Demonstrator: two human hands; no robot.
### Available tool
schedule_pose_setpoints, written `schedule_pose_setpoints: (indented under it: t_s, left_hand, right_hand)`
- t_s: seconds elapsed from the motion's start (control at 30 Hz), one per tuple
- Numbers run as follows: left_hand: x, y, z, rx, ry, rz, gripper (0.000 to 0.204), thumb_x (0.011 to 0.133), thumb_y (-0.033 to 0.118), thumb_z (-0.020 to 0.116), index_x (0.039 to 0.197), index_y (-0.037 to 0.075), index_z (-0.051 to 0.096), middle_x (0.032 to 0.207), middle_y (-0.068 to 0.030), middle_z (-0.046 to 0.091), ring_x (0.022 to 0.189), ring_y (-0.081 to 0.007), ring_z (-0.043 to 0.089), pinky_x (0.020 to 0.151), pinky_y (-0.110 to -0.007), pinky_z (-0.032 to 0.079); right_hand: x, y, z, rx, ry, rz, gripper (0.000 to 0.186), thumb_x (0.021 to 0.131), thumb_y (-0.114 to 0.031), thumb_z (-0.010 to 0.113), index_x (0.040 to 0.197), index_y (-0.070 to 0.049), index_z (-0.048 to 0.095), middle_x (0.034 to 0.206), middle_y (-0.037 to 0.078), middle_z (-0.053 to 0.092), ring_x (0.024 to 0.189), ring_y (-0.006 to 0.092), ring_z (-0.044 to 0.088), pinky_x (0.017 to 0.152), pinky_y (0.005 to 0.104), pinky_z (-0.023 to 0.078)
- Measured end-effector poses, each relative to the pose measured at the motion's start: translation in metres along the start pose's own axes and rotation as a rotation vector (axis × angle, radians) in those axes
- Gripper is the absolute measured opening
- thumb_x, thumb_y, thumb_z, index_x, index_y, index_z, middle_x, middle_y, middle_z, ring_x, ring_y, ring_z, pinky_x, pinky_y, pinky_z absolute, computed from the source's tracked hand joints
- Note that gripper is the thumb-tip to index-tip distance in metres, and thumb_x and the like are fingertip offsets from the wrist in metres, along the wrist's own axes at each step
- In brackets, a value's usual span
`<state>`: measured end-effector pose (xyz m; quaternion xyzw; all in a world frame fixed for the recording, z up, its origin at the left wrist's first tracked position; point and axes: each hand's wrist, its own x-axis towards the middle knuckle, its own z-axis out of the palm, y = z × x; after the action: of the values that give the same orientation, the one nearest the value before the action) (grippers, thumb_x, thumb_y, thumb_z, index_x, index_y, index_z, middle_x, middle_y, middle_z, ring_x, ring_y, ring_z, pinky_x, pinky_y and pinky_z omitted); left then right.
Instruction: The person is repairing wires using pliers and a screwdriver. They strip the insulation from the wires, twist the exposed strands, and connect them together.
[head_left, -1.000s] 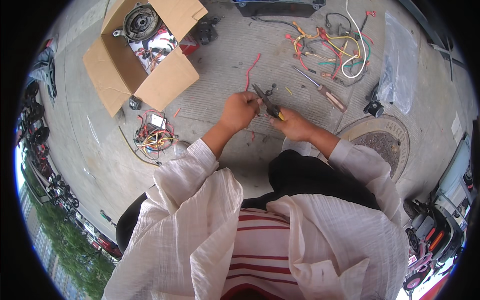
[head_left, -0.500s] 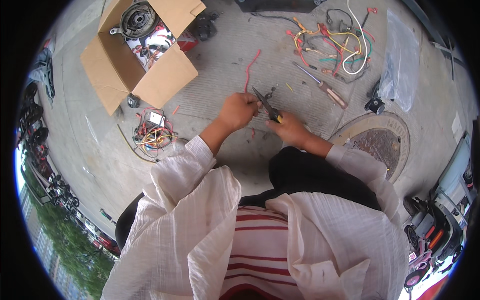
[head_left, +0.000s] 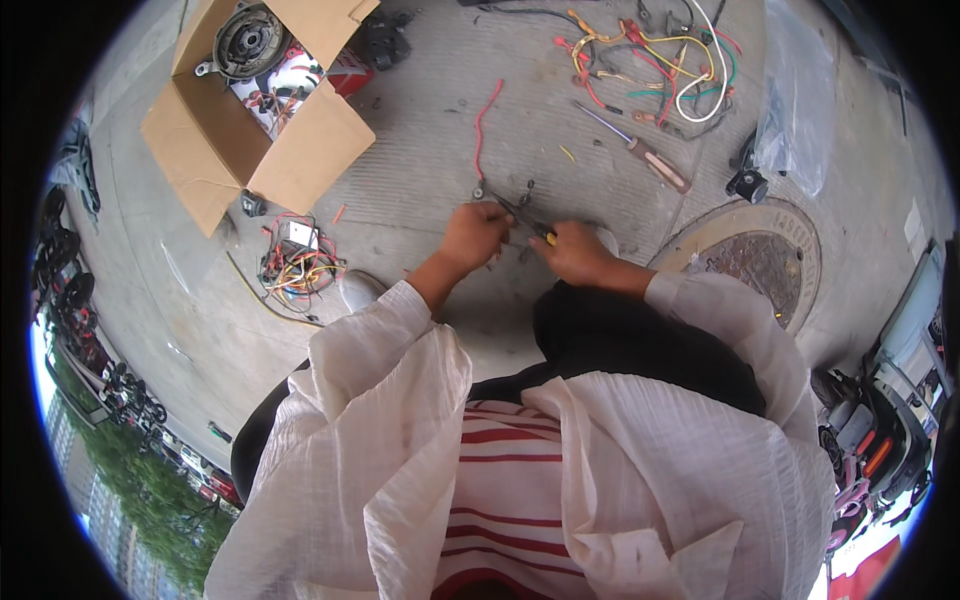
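My left hand (head_left: 474,236) is closed in a pinch at the tips of dark pliers with yellow on the handles (head_left: 547,236); whatever it holds is too small to make out. My right hand (head_left: 583,256) grips the pliers, pointing them up-left. A loose red wire (head_left: 479,130) lies just beyond both hands, with small dark pieces (head_left: 530,190) near the jaws. A screwdriver (head_left: 655,163) lies farther up on the right. A tangle of coloured wires (head_left: 299,262) sits left of my hands.
An open cardboard box (head_left: 181,160) holds a round metal part (head_left: 249,42). More coloured wires (head_left: 705,100), a plastic sheet (head_left: 795,110) and a black component (head_left: 745,183) lie at upper right. A manhole cover (head_left: 750,262) is right of me; parked scooters (head_left: 875,450) line the edge.
The floor items appear higher as the view has shifted. My hands have drawn slightly toward my body, and the pliers lie at a flatter angle.
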<state>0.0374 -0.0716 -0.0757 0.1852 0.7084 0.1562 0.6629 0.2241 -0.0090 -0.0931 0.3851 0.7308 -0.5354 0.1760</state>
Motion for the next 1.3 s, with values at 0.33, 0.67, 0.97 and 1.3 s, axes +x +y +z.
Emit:
schedule_pose_setpoints:
  t_s: [0.33,0.67,0.97,1.3]
  left_hand:
    - [0.002,0.029,-0.023,-0.236,-0.106,-0.077,0.02,0.095,0.018,0.056,0.09,0.0,0.065,0.07,-0.0011,0.056,0.062,-0.0107,0.051,0.058,-0.026,0.047]
    - [0.0,0.038,-0.032,-0.287,-0.175,-0.14,0.021,0.095,0.021,0.057,0.091,0.003,0.066,0.069,0.0016,0.053,0.058,-0.0097,0.048,0.058,-0.026,0.047]
    - [0.003,0.04,-0.03,-0.204,-0.153,-0.09,0.021,0.094,0.021,0.058,0.091,0.001,0.066,0.069,0.0007,0.055,0.058,-0.0097,0.05,0.057,-0.026,0.046]
    - [0.003,0.016,-0.006,-0.349,-0.095,-0.127,0.03,0.093,0.028,0.061,0.103,-0.001,0.062,0.082,-0.003,0.058,0.072,-0.0131,0.054,0.069,-0.029,0.051]
  right_hand:
    - [0.004,-0.019,-0.028,0.182,-0.199,0.077,0.04,0.092,-0.035,0.056,0.103,0.003,0.058,0.092,0.024,0.064,0.09,0.0383,0.062,0.08,0.0436,0.047]
    - [0.016,-0.009,-0.028,0.32,-0.279,-0.022,0.038,0.091,-0.028,0.058,0.109,0.005,0.056,0.095,0.025,0.063,0.091,0.0382,0.061,0.082,0.0421,0.046]
    - [0.008,-0.019,-0.021,0.612,-0.281,0.139,0.032,0.09,-0.026,0.059,0.099,0.004,0.057,0.08,0.015,0.065,0.073,0.0249,0.062,0.07,0.039,0.048]
    - [0.001,0.001,-0.004,0.34,-0.076,0.075,0.048,0.088,-0.039,0.06,0.083,0.008,0.062,0.075,0.027,0.062,0.072,0.0419,0.06,0.068,0.0451,0.047]
